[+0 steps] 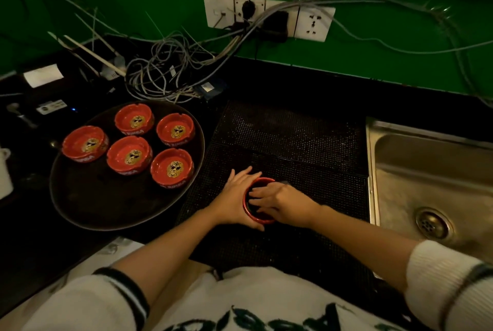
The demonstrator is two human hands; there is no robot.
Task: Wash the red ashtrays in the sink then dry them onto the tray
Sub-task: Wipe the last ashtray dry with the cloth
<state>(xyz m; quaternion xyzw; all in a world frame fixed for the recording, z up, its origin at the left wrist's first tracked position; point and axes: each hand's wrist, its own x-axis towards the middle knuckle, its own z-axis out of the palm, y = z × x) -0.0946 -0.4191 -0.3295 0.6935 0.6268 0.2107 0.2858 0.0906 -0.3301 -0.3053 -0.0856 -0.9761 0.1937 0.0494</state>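
From my head camera I look down at a dark worktop (306,85) under a green wall. My left hand (236,201) cups the outside of a red ashtray (253,217), fingers and thumb curled round its left and near wall, holding it tilted above the black perforated mat (288,141) that lies between the tray and the sink. My right hand (280,201) reaches into the bowl of that ashtray with its fingers spread flat and pressed against something dark inside; I cannot tell whether that is a cloth or just the shaded bowl, so I cannot say what, if anything, this hand grips.

To my left, a round dark tray (106,208) sits on the worktop and carries five more red ashtrays (130,155), all upright, grouped in its far half, each with a gold emblem in the bottom. The near half of the tray is bare metal.

To my right, the steel sink (426,170) has its drain (432,224) near the front. Against the wall hangs a white socket strip (314,23), with a tangle of grey cables (165,69) spilling onto the worktop behind the tray.
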